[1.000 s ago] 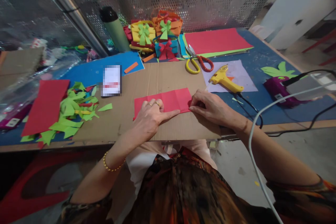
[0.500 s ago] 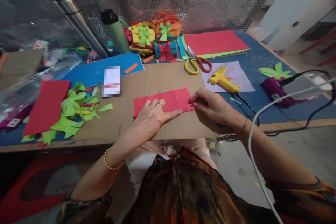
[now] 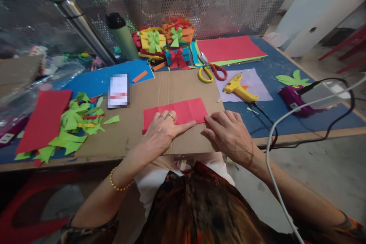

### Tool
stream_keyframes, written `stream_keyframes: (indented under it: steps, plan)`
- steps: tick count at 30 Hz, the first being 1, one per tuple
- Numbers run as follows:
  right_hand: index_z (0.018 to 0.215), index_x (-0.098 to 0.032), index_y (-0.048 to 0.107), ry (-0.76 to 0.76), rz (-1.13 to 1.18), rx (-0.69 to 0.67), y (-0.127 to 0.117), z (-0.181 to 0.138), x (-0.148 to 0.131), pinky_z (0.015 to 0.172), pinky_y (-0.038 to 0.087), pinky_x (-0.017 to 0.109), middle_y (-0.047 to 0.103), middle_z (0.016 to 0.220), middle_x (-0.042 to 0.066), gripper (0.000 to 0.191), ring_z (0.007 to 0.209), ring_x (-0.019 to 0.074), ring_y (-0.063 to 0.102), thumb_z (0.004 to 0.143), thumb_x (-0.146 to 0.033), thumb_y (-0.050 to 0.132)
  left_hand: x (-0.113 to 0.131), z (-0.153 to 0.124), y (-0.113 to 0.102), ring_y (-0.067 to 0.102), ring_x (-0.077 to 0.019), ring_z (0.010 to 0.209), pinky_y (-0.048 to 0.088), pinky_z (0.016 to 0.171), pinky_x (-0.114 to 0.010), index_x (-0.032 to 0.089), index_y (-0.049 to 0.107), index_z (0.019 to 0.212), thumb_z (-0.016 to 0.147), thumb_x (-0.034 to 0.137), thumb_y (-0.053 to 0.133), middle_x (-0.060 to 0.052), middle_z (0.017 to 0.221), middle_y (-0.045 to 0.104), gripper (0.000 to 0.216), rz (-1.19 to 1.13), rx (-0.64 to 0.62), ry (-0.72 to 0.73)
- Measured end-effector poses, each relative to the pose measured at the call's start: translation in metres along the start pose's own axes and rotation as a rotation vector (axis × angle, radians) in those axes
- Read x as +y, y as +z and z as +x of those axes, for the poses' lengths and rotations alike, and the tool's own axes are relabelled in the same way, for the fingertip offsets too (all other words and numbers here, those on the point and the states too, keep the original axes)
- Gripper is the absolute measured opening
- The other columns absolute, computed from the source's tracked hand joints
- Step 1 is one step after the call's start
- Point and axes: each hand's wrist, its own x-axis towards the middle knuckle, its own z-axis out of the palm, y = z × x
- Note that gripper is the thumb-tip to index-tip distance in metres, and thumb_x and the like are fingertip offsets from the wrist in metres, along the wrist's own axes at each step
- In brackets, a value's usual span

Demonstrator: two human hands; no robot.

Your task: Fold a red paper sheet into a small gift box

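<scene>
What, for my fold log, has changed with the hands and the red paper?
The right hand let go of the right edge of the red paper and drew back toward the person. It now lies flat on the cardboard by the paper's near right corner. The left hand stays pressed on the paper's near edge, and the paper has not moved.

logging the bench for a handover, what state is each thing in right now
red paper, creased, flat on the cardboard
left hand, open, pressing on the red paper
right hand, open, palm down beside the paper's right edge
scissors, blades shut, lying flat
glue gun, on its side on a lilac sheet
green bottle, upright, cap on
</scene>
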Motion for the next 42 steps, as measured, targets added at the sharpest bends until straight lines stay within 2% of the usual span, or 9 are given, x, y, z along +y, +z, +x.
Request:
stream_keyframes:
  steps: [4,13,19,22,25,28,30,36,42]
  plan:
    - [0.114,-0.013,0.070,-0.008,0.008,0.010,0.003,-0.003,0.002,0.076,0.039,0.037,0.069,0.100,0.012,0.033,0.089,0.0246,0.053,0.107,-0.037,0.048,-0.001,-0.002,0.004,0.041,-0.0204,0.086,0.034,0.082,-0.033,0.050,0.051,0.150,0.106,0.013,0.038,-0.004,0.097,0.046,0.059,-0.043,0.016,-0.015]
    - [0.120,-0.015,0.070,0.006,0.045,-0.129,0.003,-0.003,0.001,0.085,0.052,0.044,0.069,0.110,0.017,0.031,0.098,0.0281,0.060,0.105,-0.029,0.047,-0.002,0.001,0.001,0.043,-0.0219,0.085,0.034,0.078,-0.033,0.052,0.053,0.148,0.107,0.014,0.036,-0.006,0.097,0.048,0.058,-0.047,-0.031,-0.024]
    - [0.125,-0.009,0.066,-0.030,0.067,-0.053,-0.004,0.007,-0.016,0.093,0.052,0.045,0.065,0.125,0.021,0.035,0.113,0.0317,0.057,0.106,-0.031,0.046,0.002,0.004,-0.006,0.046,-0.0228,0.089,0.034,0.079,-0.034,0.047,0.056,0.146,0.107,0.016,0.038,-0.006,0.095,0.050,0.053,0.006,-0.062,-0.002]
    - [0.118,-0.008,0.067,-0.067,0.162,-0.093,0.001,0.012,-0.026,0.086,0.051,0.041,0.067,0.114,0.019,0.036,0.099,0.0280,0.057,0.107,-0.033,0.044,0.004,0.005,-0.007,0.047,-0.0226,0.089,0.033,0.077,-0.034,0.046,0.057,0.145,0.107,0.018,0.042,-0.005,0.094,0.051,0.049,0.022,-0.070,0.001]
    - [0.121,-0.006,0.066,-0.021,0.140,-0.113,0.008,0.011,-0.032,0.075,0.048,0.041,0.066,0.102,0.017,0.041,0.088,0.0272,0.053,0.107,-0.038,0.044,0.003,0.004,-0.004,0.050,-0.0219,0.090,0.034,0.079,-0.034,0.039,0.058,0.144,0.107,0.016,0.041,-0.005,0.096,0.054,0.047,-0.028,-0.043,-0.021]
    - [0.128,-0.011,0.065,-0.014,0.099,-0.127,0.011,0.010,-0.033,0.075,0.044,0.041,0.065,0.101,0.015,0.041,0.089,0.0276,0.052,0.106,-0.041,0.047,-0.002,0.001,0.002,0.054,-0.0231,0.097,0.037,0.083,-0.036,0.021,0.063,0.129,0.107,0.019,0.043,-0.008,0.104,0.062,0.030,-0.153,0.016,-0.106]
    - [0.132,-0.018,0.064,-0.034,0.088,-0.134,0.011,0.009,-0.032,0.076,0.042,0.040,0.066,0.104,0.013,0.040,0.090,0.0268,0.052,0.105,-0.044,0.049,-0.006,-0.003,0.003,0.056,-0.0237,0.098,0.038,0.085,-0.036,0.017,0.063,0.113,0.106,0.024,0.047,-0.008,0.104,0.066,0.019,-0.232,0.050,-0.174]
    - [0.136,-0.021,0.065,-0.080,0.028,-0.116,0.009,0.008,-0.029,0.076,0.038,0.039,0.065,0.104,0.013,0.045,0.091,0.0268,0.052,0.106,-0.048,0.046,-0.021,-0.025,-0.008,0.057,-0.0216,0.096,0.039,0.089,-0.036,0.019,0.059,0.100,0.104,0.026,0.051,-0.005,0.100,0.067,0.012,-0.401,0.027,-0.255]
    - [0.134,-0.020,0.066,-0.098,0.010,-0.113,0.009,0.008,-0.029,0.073,0.037,0.039,0.065,0.105,0.014,0.044,0.090,0.0270,0.052,0.108,-0.044,0.042,-0.038,-0.040,-0.014,0.057,-0.0188,0.089,0.039,0.083,-0.034,0.020,0.061,0.087,0.102,0.026,0.048,-0.001,0.091,0.064,0.020,-0.578,0.014,-0.344]
